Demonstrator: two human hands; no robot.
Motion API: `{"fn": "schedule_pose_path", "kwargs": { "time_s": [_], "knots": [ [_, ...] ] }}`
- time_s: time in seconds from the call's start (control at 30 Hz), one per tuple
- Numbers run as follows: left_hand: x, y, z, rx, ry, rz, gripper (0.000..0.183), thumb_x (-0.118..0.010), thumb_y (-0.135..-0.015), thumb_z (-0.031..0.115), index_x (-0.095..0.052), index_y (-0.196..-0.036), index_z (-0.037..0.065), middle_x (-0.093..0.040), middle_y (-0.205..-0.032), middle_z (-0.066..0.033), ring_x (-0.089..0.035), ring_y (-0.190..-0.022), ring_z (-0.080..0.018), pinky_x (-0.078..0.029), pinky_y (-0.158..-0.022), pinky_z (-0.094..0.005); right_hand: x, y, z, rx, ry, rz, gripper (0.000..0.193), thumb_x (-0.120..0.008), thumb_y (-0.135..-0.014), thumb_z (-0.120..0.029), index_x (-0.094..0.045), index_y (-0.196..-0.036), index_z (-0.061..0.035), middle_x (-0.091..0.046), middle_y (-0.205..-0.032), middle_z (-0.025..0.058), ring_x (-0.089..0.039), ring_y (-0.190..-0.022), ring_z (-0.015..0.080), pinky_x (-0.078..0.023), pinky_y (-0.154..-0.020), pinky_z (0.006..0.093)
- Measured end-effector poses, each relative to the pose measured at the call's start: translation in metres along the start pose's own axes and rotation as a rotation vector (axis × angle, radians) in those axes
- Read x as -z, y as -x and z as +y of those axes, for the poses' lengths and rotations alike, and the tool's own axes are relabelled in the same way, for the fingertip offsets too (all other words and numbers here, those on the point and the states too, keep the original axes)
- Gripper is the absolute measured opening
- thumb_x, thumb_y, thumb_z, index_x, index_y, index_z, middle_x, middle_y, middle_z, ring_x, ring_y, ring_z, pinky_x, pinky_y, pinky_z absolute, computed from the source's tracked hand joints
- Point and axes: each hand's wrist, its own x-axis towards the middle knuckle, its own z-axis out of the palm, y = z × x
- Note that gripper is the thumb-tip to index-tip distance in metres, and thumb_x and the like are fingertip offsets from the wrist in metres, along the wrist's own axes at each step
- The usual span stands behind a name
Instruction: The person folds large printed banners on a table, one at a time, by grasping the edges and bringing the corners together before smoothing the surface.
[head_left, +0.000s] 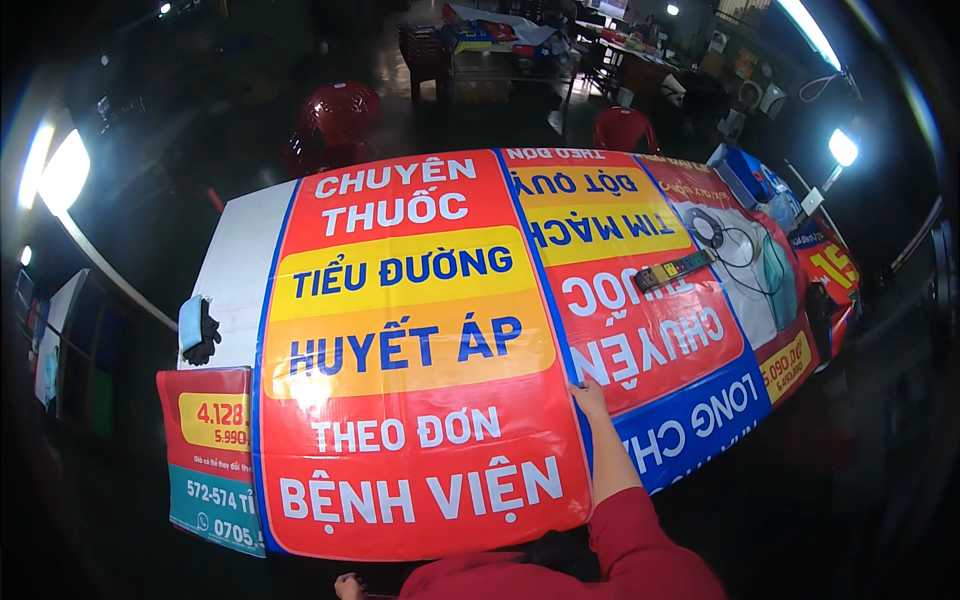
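Note:
A large red banner (420, 350) with yellow panels and white and blue lettering lies flat on a long table. My right hand (588, 397), on a red-sleeved arm, rests with fingers flat on the banner's right edge, where it overlaps a second red and blue banner (650, 330) that lies turned the other way. My left hand (349, 585) shows only partly at the lower edge of the picture, just below the big banner's bottom edge; its fingers are too hidden to judge.
A power strip (675, 270) and coiled cables (735, 245) lie on the right banner. A black glove with a pale blue cloth (198, 328) sits at the table's left. A smaller red and teal sheet (210, 455) hangs front left. Red plastic chairs (335, 120) stand behind; a lamp (843, 147) shines right.

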Motion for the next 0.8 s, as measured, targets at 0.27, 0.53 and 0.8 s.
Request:
{"fn": "schedule_pose_path", "kwargs": {
  "time_s": [0.27, 0.53, 0.8],
  "knots": [
    [-0.021, 0.084, 0.096, -0.821, -0.168, 0.515, 0.017, -0.045, -0.08, 0.004, -0.053, -0.094, -0.003, -0.058, -0.09, -0.0164, -0.057, -0.082, -0.0307, -0.044, -0.073, -0.0368, 0.051, 0.028, -0.054, 0.217, -0.098, 0.086, 0.036, -0.058, -0.079, -0.036, -0.064, -0.083, -0.0013, -0.061, -0.067, 0.0125, -0.058, -0.064, 0.021, -0.043, -0.063, 0.0328],
    [-0.022, 0.097, 0.192, -1.113, -0.028, 0.205, 0.016, -0.044, -0.083, 0.001, -0.055, -0.093, -0.001, -0.058, -0.09, -0.0118, -0.057, -0.08, -0.0218, -0.044, -0.069, -0.0298, 0.116, 0.104, -0.106, 0.086, -0.278, -0.117, 0.027, -0.06, -0.081, -0.025, -0.064, -0.088, 0.0005, -0.063, -0.08, 0.0021, -0.053, -0.073, 0.0078, -0.042, -0.068, 0.0243],
    [-0.024, 0.1, 0.229, -1.259, -0.09, 0.16, 0.017, -0.043, -0.083, 0.001, -0.056, -0.095, 0.0, -0.056, -0.092, -0.0112, -0.054, -0.085, -0.0226, -0.042, -0.072, -0.0306, 0.167, 0.195, -0.073, 0.021, -0.403, -0.062, 0.025, -0.06, -0.081, -0.025, -0.064, -0.08, -0.0002, -0.059, -0.075, -0.0025, -0.048, -0.073, 0.006, -0.038, -0.071, 0.0235]
  ]
}}
